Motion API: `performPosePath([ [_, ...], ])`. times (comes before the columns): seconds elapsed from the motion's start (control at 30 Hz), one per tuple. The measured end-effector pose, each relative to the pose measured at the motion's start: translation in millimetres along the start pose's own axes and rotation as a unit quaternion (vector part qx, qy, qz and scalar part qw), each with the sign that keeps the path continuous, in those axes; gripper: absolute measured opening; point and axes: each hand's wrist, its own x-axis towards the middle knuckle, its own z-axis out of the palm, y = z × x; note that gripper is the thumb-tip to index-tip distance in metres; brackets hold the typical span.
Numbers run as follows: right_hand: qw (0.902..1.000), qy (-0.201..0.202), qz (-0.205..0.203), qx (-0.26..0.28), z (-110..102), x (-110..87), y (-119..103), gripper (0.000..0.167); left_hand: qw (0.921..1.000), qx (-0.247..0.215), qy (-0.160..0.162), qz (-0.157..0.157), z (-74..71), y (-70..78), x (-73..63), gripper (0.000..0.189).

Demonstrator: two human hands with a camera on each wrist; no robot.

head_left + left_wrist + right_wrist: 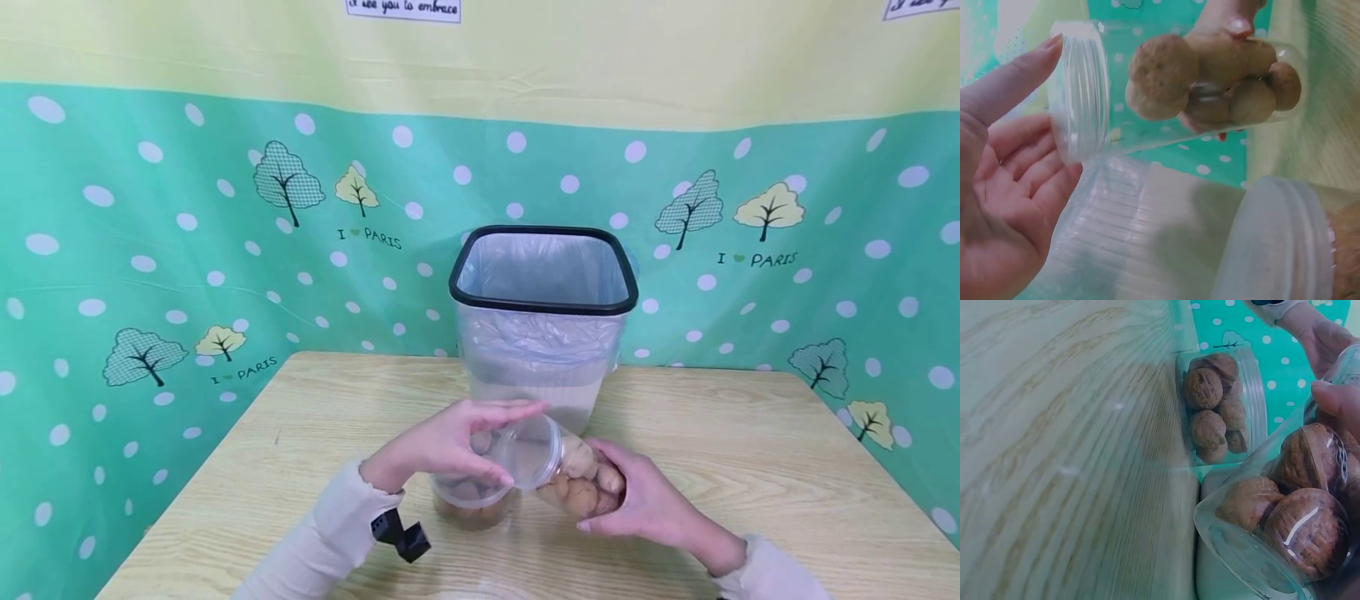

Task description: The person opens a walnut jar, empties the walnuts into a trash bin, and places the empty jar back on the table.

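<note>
A clear plastic jar (1121, 94) of walnuts (1307, 531) is tipped on its side above the table, its lid end toward the left. Round its body my right hand (645, 500) keeps a grip, thumb on the near side. My left hand (442, 446) spans the clear ribbed lid (1079, 90), thumb at one edge and fingertips at the opposite edge. The lid is on the jar's mouth; whether it is loose I cannot tell. Below and partly behind the left hand, a second walnut jar (1250, 406) stands upright on the table, its lid (1279, 244) on.
A bin (540, 354) with a black rim and a clear bag liner stands behind the hands on the wooden table (360, 392). A green and yellow patterned cloth (420, 208) hangs behind and at both sides. A small black device (401, 535) is at the left cuff.
</note>
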Motion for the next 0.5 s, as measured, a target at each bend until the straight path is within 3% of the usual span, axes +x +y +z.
performPosePath([
  [0.2,0.9995,0.024,0.018,-0.005,0.3,0.0,2.9,0.075,0.9970,-0.038,0.049,-0.047,9.1,-0.8,1.2,0.077],
  [0.33,0.9989,0.040,0.011,-0.023,-0.4,1.7,5.3,0.075,0.9893,-0.074,0.090,-0.087,15.2,2.8,0.8,0.074],
  [0.5,0.9956,0.064,0.015,-0.067,-2.3,3.6,6.4,0.076,0.9792,-0.083,0.138,-0.122,24.0,5.2,0.4,0.071],
])
